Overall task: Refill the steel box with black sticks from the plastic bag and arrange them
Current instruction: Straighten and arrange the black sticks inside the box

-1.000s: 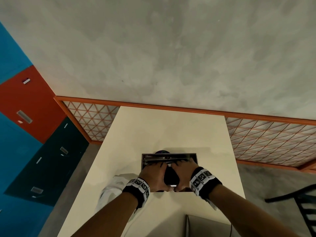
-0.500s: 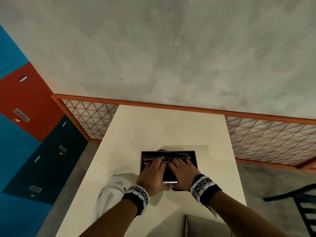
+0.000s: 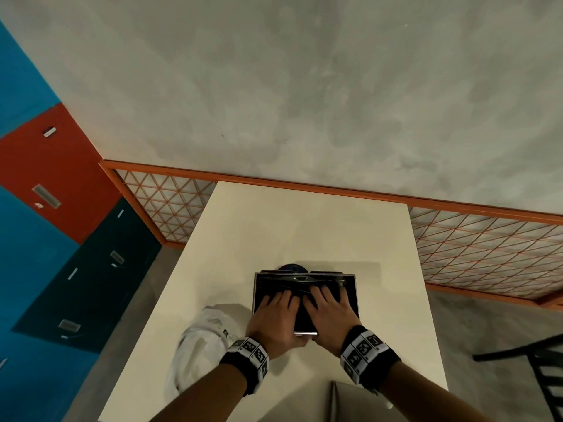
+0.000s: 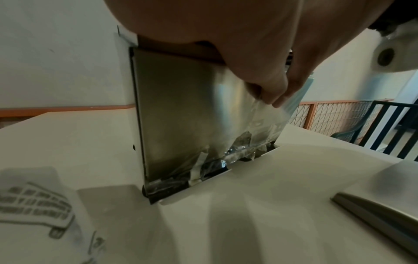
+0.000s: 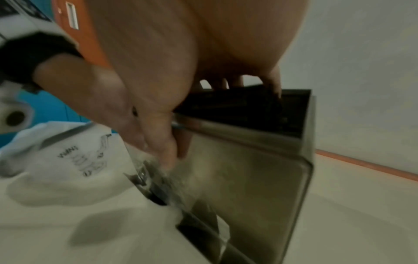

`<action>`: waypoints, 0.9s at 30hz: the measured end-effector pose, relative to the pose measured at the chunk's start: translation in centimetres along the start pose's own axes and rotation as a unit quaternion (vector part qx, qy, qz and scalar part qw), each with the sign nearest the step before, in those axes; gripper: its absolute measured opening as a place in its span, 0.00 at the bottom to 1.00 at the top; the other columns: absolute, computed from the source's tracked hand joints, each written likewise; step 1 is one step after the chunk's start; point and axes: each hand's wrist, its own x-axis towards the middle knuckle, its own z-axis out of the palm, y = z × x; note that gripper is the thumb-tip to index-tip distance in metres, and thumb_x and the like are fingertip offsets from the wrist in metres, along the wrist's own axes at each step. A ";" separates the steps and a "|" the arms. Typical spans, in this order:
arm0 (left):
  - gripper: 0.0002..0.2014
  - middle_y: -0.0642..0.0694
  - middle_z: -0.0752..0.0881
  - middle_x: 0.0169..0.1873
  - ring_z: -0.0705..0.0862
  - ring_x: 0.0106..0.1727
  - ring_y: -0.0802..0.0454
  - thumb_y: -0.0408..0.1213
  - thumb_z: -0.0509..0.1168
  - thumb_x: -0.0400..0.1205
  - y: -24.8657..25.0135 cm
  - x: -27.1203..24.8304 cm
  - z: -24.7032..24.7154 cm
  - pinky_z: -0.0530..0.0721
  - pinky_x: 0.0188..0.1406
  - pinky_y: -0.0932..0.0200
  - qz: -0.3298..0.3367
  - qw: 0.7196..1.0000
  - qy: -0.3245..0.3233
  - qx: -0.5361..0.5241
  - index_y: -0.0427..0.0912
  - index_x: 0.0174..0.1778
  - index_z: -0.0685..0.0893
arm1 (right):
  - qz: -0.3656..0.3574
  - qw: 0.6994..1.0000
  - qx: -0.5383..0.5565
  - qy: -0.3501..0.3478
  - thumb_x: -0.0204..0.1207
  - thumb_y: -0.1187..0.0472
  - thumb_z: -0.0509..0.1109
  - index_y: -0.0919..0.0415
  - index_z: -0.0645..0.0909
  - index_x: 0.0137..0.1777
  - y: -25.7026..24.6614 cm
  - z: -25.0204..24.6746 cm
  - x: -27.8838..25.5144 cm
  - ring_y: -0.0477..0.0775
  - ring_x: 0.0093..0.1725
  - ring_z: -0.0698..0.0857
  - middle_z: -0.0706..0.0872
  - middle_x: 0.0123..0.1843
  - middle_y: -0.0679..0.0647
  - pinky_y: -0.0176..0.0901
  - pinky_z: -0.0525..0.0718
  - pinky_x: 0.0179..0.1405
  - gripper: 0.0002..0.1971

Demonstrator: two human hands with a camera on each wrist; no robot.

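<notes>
Filling most of the head view, a grey mottled wall [image 3: 304,86] rises behind a cream bench [image 3: 289,233], with an orange-framed lattice panel [image 3: 487,248] along its foot; coloured lockers [image 3: 45,178] stand off to the left; a black chair [image 3: 542,376] shows at the right edge. On the bench sits the steel box [image 3: 352,295], open at the top, its steel wall plain in the left wrist view [image 4: 181,116]; black sticks [image 3: 274,289] lie inside it, a dark mass against the far side; the right wrist view shows them dark and blurred below the rim [image 5: 237,107]. A white plastic bag [image 3: 198,345] with printed lettering lies crumpled on the bench just left of the box. The left hand [image 3: 275,315] lies flat across the sticks, fingers straight and spread, grasping nothing; the right hand [image 3: 330,312] lies beside it in the same manner, fingers extended and pressing down on the sticks, thumbs hanging over the near rim. Both wrists wear black bands [image 3: 246,360] with square printed markers.
</notes>
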 end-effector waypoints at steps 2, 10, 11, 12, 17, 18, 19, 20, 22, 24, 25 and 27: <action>0.36 0.52 0.79 0.62 0.78 0.64 0.50 0.70 0.61 0.69 0.0 0.0 0.0 0.74 0.67 0.48 -0.007 1.000 -0.015 0.002 0.50 0.67 0.76 | 0.010 1.000 -0.008 0.000 0.53 0.48 0.82 0.60 0.77 0.67 -0.6 -0.2 -0.2 0.66 0.63 0.77 0.76 0.66 0.60 0.73 0.74 0.60 0.40; 0.41 0.52 0.77 0.71 0.73 0.74 0.50 0.68 0.61 0.68 0.2 -0.4 0.8 0.69 0.77 0.45 -0.004 0.999 -0.036 -0.002 0.51 0.76 0.71 | 0.005 0.998 0.056 -0.026 0.57 0.39 0.76 0.55 0.71 0.74 0.4 1.0 -1.2 0.60 0.61 0.80 0.77 0.64 0.56 0.63 0.79 0.56 0.44; 0.42 0.52 0.77 0.71 0.73 0.75 0.50 0.68 0.61 0.68 0.2 -0.4 0.8 0.68 0.78 0.45 -0.003 0.999 -0.032 -0.002 0.51 0.76 0.71 | 0.001 0.998 0.062 -0.033 0.60 0.38 0.74 0.54 0.68 0.77 0.7 0.9 -1.1 0.61 0.65 0.79 0.76 0.67 0.56 0.63 0.77 0.61 0.45; 0.42 0.52 0.76 0.70 0.73 0.74 0.50 0.68 0.61 0.67 0.2 -0.5 0.8 0.68 0.78 0.45 -0.001 1.000 -0.029 -0.002 0.50 0.76 0.71 | -0.005 0.997 0.065 -0.048 0.63 0.37 0.72 0.53 0.65 0.79 0.9 0.8 -0.9 0.61 0.69 0.76 0.73 0.71 0.57 0.64 0.74 0.65 0.45; 0.35 0.50 0.78 0.59 0.76 0.62 0.47 0.68 0.62 0.67 0.5 -0.7 0.7 0.76 0.60 0.47 0.000 1.000 -0.010 0.006 0.49 0.64 0.77 | -0.017 0.987 0.121 -0.101 0.70 0.22 0.55 0.51 0.62 0.82 2.2 -0.9 -0.2 0.58 0.78 0.66 0.66 0.79 0.54 0.62 0.65 0.75 0.46; 0.34 0.50 0.79 0.57 0.78 0.59 0.47 0.68 0.63 0.67 0.5 -0.8 0.8 0.78 0.57 0.46 -0.003 1.000 -0.008 0.007 0.49 0.61 0.78 | -0.010 0.984 0.145 -0.105 0.69 0.20 0.48 0.50 0.65 0.82 2.4 -1.3 0.0 0.57 0.79 0.65 0.67 0.79 0.52 0.61 0.65 0.75 0.47; 0.33 0.51 0.80 0.54 0.79 0.56 0.47 0.69 0.64 0.66 0.5 -0.9 1.0 0.79 0.55 0.46 -0.003 1.000 -0.007 0.007 0.48 0.59 0.79 | 0.000 0.982 0.161 -0.097 0.69 0.20 0.40 0.49 0.68 0.80 2.6 -1.6 0.3 0.55 0.79 0.66 0.68 0.79 0.50 0.60 0.65 0.75 0.48; 0.32 0.51 0.81 0.52 0.81 0.54 0.48 0.69 0.64 0.66 0.5 -0.9 1.2 0.80 0.53 0.47 0.001 1.000 -0.003 0.008 0.48 0.57 0.79 | 0.010 0.983 0.163 -0.084 0.71 0.22 0.37 0.50 0.70 0.78 2.9 -1.5 0.7 0.54 0.78 0.67 0.71 0.78 0.50 0.58 0.66 0.74 0.47; 0.30 0.52 0.82 0.49 0.82 0.51 0.49 0.68 0.66 0.66 0.5 -1.0 1.5 0.81 0.51 0.48 0.011 1.000 0.017 0.007 0.48 0.54 0.80 | 0.029 0.986 0.147 -0.073 0.82 0.33 0.43 0.53 0.75 0.74 3.6 -1.0 1.4 0.57 0.75 0.72 0.75 0.74 0.52 0.57 0.70 0.73 0.34; 0.29 0.52 0.83 0.48 0.83 0.50 0.49 0.67 0.66 0.67 0.5 -1.1 1.5 0.81 0.50 0.48 0.018 0.999 0.027 0.004 0.48 0.54 0.80 | 0.044 0.987 0.130 -0.088 0.85 0.43 0.50 0.56 0.77 0.70 4.1 -0.1 2.3 0.60 0.70 0.78 0.80 0.70 0.56 0.57 0.75 0.70 0.25; 0.29 0.52 0.84 0.48 0.83 0.49 0.49 0.67 0.67 0.67 0.4 -1.1 1.5 0.82 0.49 0.48 0.019 0.999 0.026 0.003 0.48 0.54 0.80 | 0.049 0.986 0.126 -0.101 0.85 0.44 0.52 0.57 0.78 0.69 4.2 0.1 2.8 0.62 0.67 0.80 0.82 0.68 0.58 0.56 0.78 0.68 0.24; 0.30 0.52 0.85 0.47 0.84 0.49 0.50 0.67 0.67 0.66 0.3 -0.9 1.3 0.83 0.50 0.49 0.017 1.000 0.019 0.000 0.48 0.54 0.81 | 0.052 0.982 0.122 -0.134 0.84 0.44 0.54 0.59 0.80 0.67 4.3 0.2 3.8 0.63 0.61 0.84 0.85 0.63 0.61 0.55 0.82 0.63 0.24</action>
